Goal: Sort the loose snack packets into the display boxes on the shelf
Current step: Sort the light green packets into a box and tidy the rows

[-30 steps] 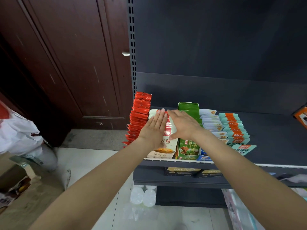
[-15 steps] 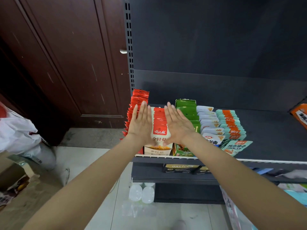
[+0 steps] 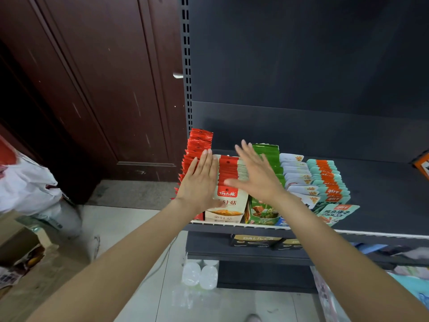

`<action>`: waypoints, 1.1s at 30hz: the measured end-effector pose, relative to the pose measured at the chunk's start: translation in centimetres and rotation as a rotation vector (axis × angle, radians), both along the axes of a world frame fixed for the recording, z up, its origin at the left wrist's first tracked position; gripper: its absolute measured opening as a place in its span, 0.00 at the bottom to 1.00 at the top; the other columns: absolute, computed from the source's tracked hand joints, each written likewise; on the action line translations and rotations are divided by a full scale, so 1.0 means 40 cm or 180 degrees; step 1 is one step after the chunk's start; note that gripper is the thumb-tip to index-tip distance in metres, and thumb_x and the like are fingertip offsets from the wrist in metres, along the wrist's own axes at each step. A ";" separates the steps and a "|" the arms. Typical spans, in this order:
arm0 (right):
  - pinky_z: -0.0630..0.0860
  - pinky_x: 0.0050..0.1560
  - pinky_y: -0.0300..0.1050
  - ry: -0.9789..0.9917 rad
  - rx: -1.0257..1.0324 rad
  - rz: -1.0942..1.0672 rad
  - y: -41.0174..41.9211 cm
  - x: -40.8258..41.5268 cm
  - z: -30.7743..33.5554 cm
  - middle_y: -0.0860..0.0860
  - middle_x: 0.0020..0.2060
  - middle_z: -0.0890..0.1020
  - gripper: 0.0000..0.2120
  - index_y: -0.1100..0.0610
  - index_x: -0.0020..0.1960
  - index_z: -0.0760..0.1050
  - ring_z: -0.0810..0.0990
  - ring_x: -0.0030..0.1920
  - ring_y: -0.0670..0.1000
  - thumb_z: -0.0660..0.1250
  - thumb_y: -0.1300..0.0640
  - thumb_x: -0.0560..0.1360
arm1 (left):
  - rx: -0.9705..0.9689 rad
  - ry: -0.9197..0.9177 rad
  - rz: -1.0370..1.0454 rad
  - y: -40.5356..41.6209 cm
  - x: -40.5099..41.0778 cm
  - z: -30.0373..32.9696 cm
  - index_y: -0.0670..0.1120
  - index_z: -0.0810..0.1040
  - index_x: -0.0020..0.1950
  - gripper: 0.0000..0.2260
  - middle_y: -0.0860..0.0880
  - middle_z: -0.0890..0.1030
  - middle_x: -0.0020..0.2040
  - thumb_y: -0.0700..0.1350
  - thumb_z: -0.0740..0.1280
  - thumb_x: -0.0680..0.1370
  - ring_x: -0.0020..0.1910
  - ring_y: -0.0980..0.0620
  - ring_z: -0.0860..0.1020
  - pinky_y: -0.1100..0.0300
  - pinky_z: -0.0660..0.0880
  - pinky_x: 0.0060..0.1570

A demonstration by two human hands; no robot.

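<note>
Head view, centre frame: left hand and right hand, both spread flat and gripping nothing, flank the red-and-white packets, probably light, slippery foil best squeezed by the row's sides.

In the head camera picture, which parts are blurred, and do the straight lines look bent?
Head view: the right hand is smeared by motion blur, its fingertips soft; the left hand is sharper. The red and white packets between them read clearly. Wide-angle distortion leans the shelf upright and door outward. Lighting is dim and even, with no glare.
</note>
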State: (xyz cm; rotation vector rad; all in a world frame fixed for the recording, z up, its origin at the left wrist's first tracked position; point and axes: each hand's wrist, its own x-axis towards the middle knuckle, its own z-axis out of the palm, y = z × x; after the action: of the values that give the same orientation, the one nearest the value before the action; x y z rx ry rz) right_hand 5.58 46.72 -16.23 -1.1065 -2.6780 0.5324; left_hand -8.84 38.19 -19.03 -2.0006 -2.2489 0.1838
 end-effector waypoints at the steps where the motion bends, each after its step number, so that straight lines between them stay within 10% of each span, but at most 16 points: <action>1: 0.50 0.74 0.49 0.0374 0.0024 -0.0221 -0.001 0.009 0.008 0.48 0.76 0.53 0.35 0.51 0.76 0.53 0.49 0.76 0.48 0.65 0.44 0.75 | 0.0068 -0.0018 -0.0058 -0.009 0.000 -0.004 0.39 0.36 0.76 0.50 0.41 0.36 0.76 0.70 0.58 0.73 0.74 0.44 0.33 0.50 0.34 0.70; 6: 0.66 0.64 0.43 0.0228 0.0335 -0.0349 0.023 0.029 0.024 0.50 0.65 0.73 0.15 0.54 0.66 0.72 0.68 0.67 0.50 0.59 0.57 0.80 | 0.0161 -0.0188 -0.0370 -0.030 -0.005 0.001 0.42 0.41 0.78 0.42 0.45 0.43 0.78 0.66 0.57 0.76 0.76 0.49 0.38 0.53 0.34 0.70; 15: 0.41 0.74 0.44 -0.1032 0.0135 0.0213 -0.003 -0.003 -0.027 0.51 0.76 0.40 0.27 0.57 0.77 0.39 0.39 0.76 0.47 0.44 0.49 0.83 | -0.0193 -0.0648 -0.0207 0.010 -0.021 0.009 0.42 0.36 0.77 0.48 0.45 0.37 0.77 0.71 0.55 0.73 0.76 0.49 0.38 0.55 0.39 0.73; 23: 0.38 0.74 0.47 -0.1091 0.0108 0.0322 -0.024 0.029 -0.036 0.49 0.75 0.33 0.51 0.56 0.76 0.34 0.34 0.75 0.46 0.63 0.35 0.72 | -0.0363 -0.0939 -0.0395 0.004 -0.040 0.024 0.44 0.35 0.77 0.47 0.47 0.34 0.77 0.62 0.64 0.74 0.76 0.51 0.36 0.57 0.39 0.72; 33: 0.41 0.74 0.45 -0.0760 -0.0031 0.0240 -0.036 0.033 -0.027 0.50 0.76 0.40 0.47 0.57 0.77 0.39 0.41 0.76 0.47 0.67 0.43 0.73 | -0.0225 -0.1590 -0.0102 -0.034 0.007 0.064 0.46 0.47 0.78 0.32 0.48 0.46 0.78 0.55 0.57 0.80 0.77 0.51 0.45 0.55 0.49 0.74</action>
State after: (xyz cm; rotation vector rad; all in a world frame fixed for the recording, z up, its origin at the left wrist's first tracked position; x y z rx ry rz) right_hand 6.90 45.26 -17.30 -1.1410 -2.9341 0.4517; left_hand -8.56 36.83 -16.47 -2.3249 -2.5107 -0.2768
